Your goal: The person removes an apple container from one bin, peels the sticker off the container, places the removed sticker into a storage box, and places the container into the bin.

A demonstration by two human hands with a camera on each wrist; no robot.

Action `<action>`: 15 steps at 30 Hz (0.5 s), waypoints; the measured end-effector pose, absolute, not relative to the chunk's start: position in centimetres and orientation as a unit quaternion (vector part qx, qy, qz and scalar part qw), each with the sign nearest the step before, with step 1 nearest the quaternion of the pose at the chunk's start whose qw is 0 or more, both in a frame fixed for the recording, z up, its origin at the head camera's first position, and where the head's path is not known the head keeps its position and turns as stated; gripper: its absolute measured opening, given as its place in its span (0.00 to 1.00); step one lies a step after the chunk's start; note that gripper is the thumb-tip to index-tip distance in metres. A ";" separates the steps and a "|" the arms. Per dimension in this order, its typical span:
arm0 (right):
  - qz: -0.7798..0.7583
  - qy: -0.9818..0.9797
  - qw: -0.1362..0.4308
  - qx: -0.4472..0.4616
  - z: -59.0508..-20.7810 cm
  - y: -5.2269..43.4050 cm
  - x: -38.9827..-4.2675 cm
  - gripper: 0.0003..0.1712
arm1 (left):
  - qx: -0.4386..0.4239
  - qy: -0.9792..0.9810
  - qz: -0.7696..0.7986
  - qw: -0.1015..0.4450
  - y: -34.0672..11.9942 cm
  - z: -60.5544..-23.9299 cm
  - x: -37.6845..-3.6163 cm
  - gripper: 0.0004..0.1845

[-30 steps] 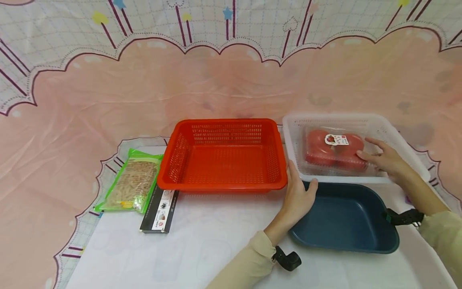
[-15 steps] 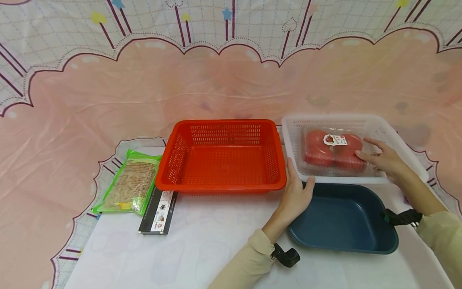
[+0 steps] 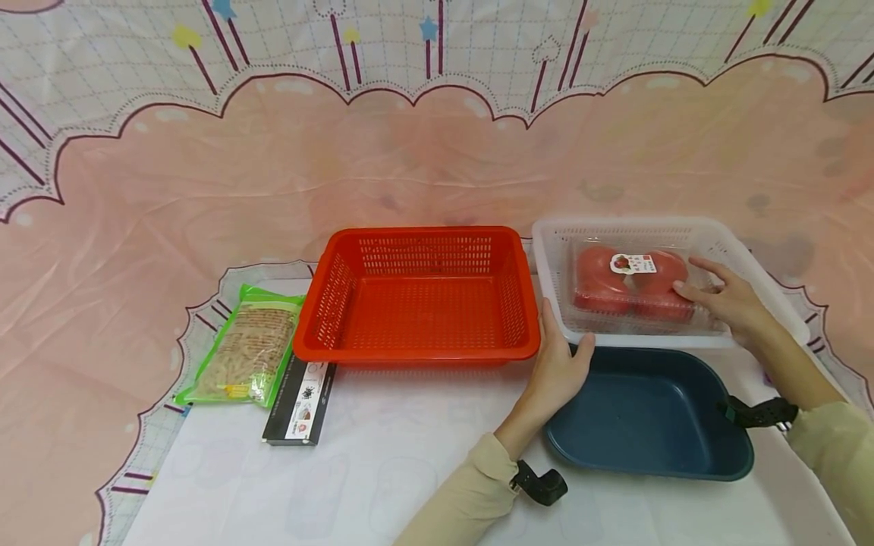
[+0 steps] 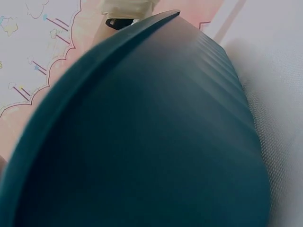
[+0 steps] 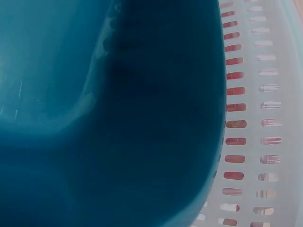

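In the head view my left hand [image 3: 561,371] rests its extended fingers along the right side of the red slotted basket [image 3: 416,354], thumb spread over the near-left rim of the dark blue tub [image 3: 652,413]. My right hand [image 3: 739,305] reaches into the white basket [image 3: 672,340], its thumb and extended forefinger at the right end of a clear plastic box of tomatoes [image 3: 631,284] with a white label. The blue tub [image 4: 147,132] fills most of the left wrist view. The right wrist view shows the tub [image 5: 161,118] beside the white basket's slotted wall [image 5: 291,104]. Neither wrist view shows the fingers at work.
Left of the red basket lies a green-edged bag of pale food [image 3: 249,349], overlapping a flat black box [image 3: 300,402] with a white label strip. A white cloth [image 3: 369,485] covers the table, and a pink patterned sheet [image 3: 410,159] hangs behind.
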State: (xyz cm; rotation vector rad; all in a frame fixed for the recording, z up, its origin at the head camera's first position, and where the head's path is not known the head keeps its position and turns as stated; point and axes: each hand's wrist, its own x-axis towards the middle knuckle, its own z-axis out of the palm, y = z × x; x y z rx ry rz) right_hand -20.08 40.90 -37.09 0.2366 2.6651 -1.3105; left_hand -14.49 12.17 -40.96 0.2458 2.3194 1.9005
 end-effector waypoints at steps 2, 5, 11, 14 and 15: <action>-0.439 0.892 0.077 0.082 -37.0 40.8 -20.0 0.46 | 0.083 0.768 0.631 0.066 12.2 -40.9 -14.4 0.46; -0.445 0.888 0.072 0.089 -37.0 40.8 -19.9 0.45 | 0.086 0.767 0.632 0.066 12.1 -40.9 -14.4 0.46; -0.463 0.880 0.054 0.094 -37.1 40.7 -19.7 0.42 | 0.085 0.766 0.634 0.068 12.1 -40.9 -14.3 0.46; -0.473 0.876 0.038 0.092 -37.1 40.6 -19.7 0.40 | 0.082 0.766 0.634 0.069 12.1 -40.9 -14.3 0.46; -0.477 0.874 0.032 0.092 -37.1 40.6 -19.7 0.39 | 0.082 0.766 0.634 0.069 12.1 -40.9 -14.4 0.46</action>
